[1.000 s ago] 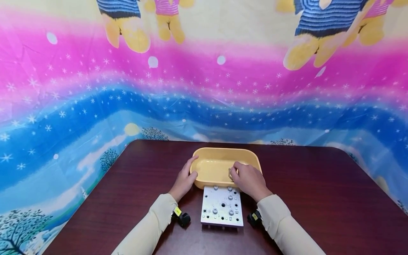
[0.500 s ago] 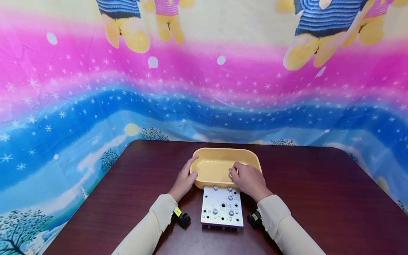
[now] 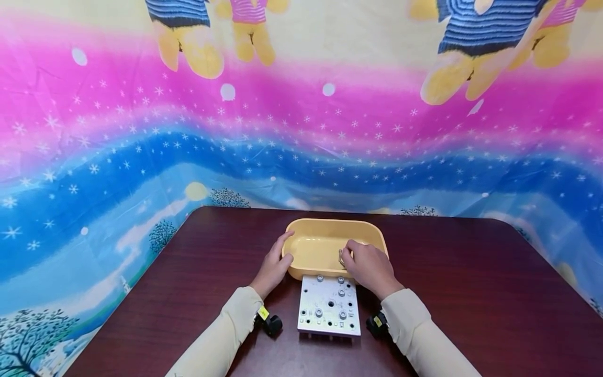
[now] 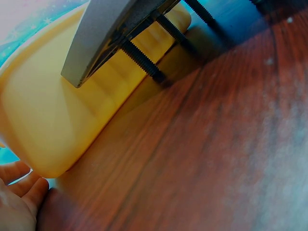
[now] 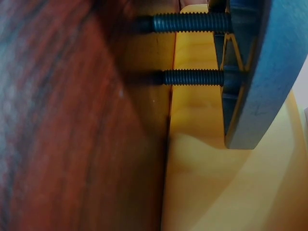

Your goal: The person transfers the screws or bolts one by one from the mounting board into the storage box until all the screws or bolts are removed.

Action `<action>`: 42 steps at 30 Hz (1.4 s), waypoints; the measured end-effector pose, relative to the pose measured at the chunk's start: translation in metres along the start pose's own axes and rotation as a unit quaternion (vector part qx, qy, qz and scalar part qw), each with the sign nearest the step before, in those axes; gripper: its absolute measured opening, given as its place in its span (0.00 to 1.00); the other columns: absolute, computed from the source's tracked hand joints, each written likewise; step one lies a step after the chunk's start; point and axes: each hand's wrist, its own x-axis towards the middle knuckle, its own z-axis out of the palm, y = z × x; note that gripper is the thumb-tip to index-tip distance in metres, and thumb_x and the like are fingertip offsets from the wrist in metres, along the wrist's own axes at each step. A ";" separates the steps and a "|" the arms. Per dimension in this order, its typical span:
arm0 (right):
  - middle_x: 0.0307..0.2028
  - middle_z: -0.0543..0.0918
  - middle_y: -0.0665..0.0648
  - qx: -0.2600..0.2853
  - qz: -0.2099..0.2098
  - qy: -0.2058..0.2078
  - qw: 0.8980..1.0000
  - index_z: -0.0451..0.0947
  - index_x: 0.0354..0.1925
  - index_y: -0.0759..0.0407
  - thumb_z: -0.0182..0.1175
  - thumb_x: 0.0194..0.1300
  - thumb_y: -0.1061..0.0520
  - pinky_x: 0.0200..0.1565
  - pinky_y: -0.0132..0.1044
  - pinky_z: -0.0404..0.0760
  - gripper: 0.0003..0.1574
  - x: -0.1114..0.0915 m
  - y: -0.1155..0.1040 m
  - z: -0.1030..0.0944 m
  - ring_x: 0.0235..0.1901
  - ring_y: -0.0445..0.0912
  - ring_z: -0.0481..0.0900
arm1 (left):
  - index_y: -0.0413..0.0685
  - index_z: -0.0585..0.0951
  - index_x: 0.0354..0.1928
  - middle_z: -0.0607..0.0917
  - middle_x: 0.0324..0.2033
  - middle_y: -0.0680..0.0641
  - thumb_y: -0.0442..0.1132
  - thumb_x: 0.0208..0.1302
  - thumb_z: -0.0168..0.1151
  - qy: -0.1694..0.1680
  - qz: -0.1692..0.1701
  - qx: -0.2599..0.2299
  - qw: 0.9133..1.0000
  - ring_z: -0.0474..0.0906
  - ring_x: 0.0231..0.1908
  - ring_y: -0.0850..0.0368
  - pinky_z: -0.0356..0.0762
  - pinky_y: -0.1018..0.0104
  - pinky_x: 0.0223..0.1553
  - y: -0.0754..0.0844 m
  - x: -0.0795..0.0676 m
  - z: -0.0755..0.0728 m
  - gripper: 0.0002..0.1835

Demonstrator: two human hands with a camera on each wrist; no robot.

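Observation:
A shallow yellow plastic tray [image 3: 311,273] sits in the middle of the table, its long side toward me. My left hand [image 3: 272,267] grips its left end, thumb and index finger over the rim; the left wrist view shows other fingers [image 4: 21,185] at the outer corner. Inside the tray's right part, my right hand [image 3: 372,266] has curled fingers and thumb at a small metal bolt [image 3: 341,256]; its fingertips are partly hidden. Just in front of the tray is a silver metal plate [image 3: 320,298] with several socket-head bolts in its holes.
Threaded bolt shanks [image 5: 192,77] stick out beneath the plate, above the dark wooden table [image 3: 452,293]. A black wrist camera [image 3: 271,324] is strapped on the left wrist, another [image 3: 377,323] on the right. A printed cloth [image 3: 301,115] hangs behind the table.
The head view shifts very slightly. Both hands, the tray and the plate keep their places.

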 end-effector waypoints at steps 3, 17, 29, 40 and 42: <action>0.14 0.69 0.45 0.000 -0.003 0.003 1.000 0.73 0.25 0.46 0.48 0.69 0.49 0.25 0.39 0.67 0.15 0.000 0.000 0.000 0.17 0.43 0.67 | 0.60 0.64 0.71 0.63 0.70 0.50 0.33 0.60 0.48 0.003 0.005 0.003 1.000 0.61 0.66 0.54 0.60 0.52 0.61 0.000 0.000 0.000 0.34; 0.15 0.70 0.45 -0.004 -0.007 0.007 1.000 0.73 0.25 0.46 0.49 0.69 0.49 0.25 0.39 0.67 0.15 0.000 0.000 -0.001 0.17 0.43 0.67 | 0.60 0.65 0.70 0.64 0.69 0.50 0.31 0.60 0.48 0.006 0.009 0.004 1.000 0.60 0.67 0.54 0.60 0.51 0.61 0.000 0.000 0.000 0.34; 0.14 0.69 0.46 -0.007 -0.006 0.009 1.000 0.73 0.24 0.46 0.49 0.69 0.49 0.25 0.39 0.67 0.16 0.000 0.000 0.000 0.18 0.44 0.67 | 0.60 0.65 0.70 0.64 0.69 0.50 0.32 0.60 0.48 0.006 0.010 0.006 1.000 0.61 0.66 0.55 0.60 0.53 0.61 0.000 0.001 0.000 0.34; 0.15 0.70 0.46 -0.006 -0.006 0.011 1.000 0.72 0.24 0.46 0.49 0.69 0.49 0.25 0.40 0.67 0.16 0.000 0.001 0.001 0.18 0.44 0.67 | 0.59 0.65 0.70 0.64 0.69 0.50 0.32 0.60 0.48 0.006 0.009 0.009 1.000 0.61 0.66 0.54 0.61 0.51 0.61 0.000 0.000 0.000 0.34; 0.15 0.70 0.46 -0.007 -0.006 0.010 1.000 0.73 0.24 0.46 0.49 0.69 0.49 0.25 0.40 0.67 0.16 0.000 0.001 0.001 0.18 0.44 0.68 | 0.60 0.65 0.70 0.64 0.69 0.50 0.32 0.61 0.48 0.006 0.007 0.009 1.000 0.61 0.66 0.54 0.61 0.52 0.61 0.001 0.000 0.000 0.33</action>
